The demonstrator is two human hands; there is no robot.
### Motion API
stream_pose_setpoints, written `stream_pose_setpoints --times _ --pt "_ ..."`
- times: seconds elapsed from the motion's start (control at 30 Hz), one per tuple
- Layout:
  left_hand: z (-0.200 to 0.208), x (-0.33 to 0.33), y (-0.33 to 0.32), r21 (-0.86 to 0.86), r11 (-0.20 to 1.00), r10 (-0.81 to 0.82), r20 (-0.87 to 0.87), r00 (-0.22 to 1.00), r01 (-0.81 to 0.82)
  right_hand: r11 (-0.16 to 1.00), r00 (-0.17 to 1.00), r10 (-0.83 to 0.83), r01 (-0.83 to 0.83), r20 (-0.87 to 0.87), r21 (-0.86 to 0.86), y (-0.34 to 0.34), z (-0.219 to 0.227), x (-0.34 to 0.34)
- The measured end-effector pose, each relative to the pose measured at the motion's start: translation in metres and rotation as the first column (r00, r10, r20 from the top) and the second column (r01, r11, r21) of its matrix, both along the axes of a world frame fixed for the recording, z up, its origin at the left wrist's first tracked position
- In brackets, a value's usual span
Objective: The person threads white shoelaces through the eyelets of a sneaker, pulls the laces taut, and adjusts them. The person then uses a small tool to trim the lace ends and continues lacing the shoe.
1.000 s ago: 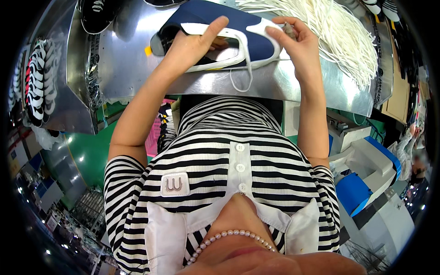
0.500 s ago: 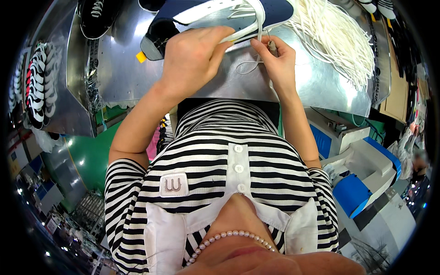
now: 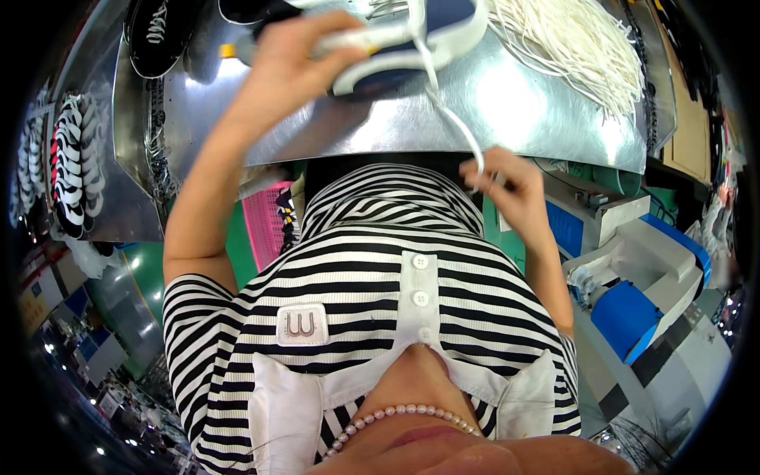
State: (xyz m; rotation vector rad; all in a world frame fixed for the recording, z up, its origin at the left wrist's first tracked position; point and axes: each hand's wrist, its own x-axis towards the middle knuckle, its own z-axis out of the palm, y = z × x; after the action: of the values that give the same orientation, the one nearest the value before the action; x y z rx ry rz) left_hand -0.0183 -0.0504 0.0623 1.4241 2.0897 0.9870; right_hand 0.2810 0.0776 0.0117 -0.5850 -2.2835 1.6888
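Observation:
A navy and white shoe [image 3: 451,49] is at the far middle of the metal table, blurred by motion. My left hand [image 3: 293,63] is closed around its near left side, fingers wrapped over the white edge. From the shoe a white shoelace [image 3: 457,127] runs taut down to the right. Its lower end is pinched in my right hand [image 3: 513,186], which is beyond the table's near edge, beside my body. Whether that hand also holds a small tool is hidden by its curled, partly blurred fingers.
A heap of loose white laces [image 3: 582,55] covers the table's far right. A black laced shoe [image 3: 158,36] stands at the far left of the metal table [image 3: 317,136]. A rack of shoes [image 3: 71,170] is farther left, a blue-and-white machine [image 3: 629,269] to my right, a pink basket [image 3: 265,222] below.
My right hand has moved from the shoe toward me and right, drawing the lace out long. My left hand and the shoe have shifted left and away. The thin-handled tool no longer shows.

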Motion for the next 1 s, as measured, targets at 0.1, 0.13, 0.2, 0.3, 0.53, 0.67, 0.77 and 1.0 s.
stream_pose_setpoints --times 0.1,0.13,0.2,0.3,0.53,0.67,0.77,1.0 --pt "-0.039 0.007 -0.002 -0.159 0.978 -0.148 -0.08 0.986 0.134 0.957 0.959 -0.283 0.282 -0.007 -0.068 0.006 0.016 -0.052" --pt "-0.04 0.007 -0.001 -0.143 0.979 -0.159 -0.103 0.982 0.144 0.944 0.937 -0.308 0.28 -0.163 -0.173 0.01 0.009 -0.071" --pt "-0.036 0.009 -0.003 -0.21 0.97 -0.162 -0.167 0.972 0.125 0.965 0.942 -0.258 0.24 -0.214 -0.108 0.02 0.005 -0.102" --pt "-0.032 0.018 0.0 -0.008 0.992 -0.123 -0.345 0.93 0.128 0.937 0.971 -0.21 0.167 -0.112 -0.306 0.031 -0.009 -0.131" --pt "-0.024 0.029 0.039 -0.299 0.951 -0.163 -0.291 0.943 0.072 0.956 0.973 -0.202 0.171 -0.113 -0.239 0.044 -0.017 -0.152" --pt "-0.036 0.031 0.044 -0.287 0.958 -0.032 -0.135 0.99 -0.008 0.977 0.974 -0.195 0.184 -0.113 -0.104 0.047 -0.02 -0.146" --pt "-0.038 0.029 0.045 -0.272 0.962 -0.02 -0.081 0.997 -0.003 0.944 0.955 -0.238 0.184 -0.18 -0.273 0.037 -0.029 -0.121" --pt "-0.038 0.025 0.047 -0.249 0.969 -0.017 -0.059 0.998 0.002 0.993 0.994 -0.11 0.111 0.018 -0.036 0.024 -0.02 -0.093"
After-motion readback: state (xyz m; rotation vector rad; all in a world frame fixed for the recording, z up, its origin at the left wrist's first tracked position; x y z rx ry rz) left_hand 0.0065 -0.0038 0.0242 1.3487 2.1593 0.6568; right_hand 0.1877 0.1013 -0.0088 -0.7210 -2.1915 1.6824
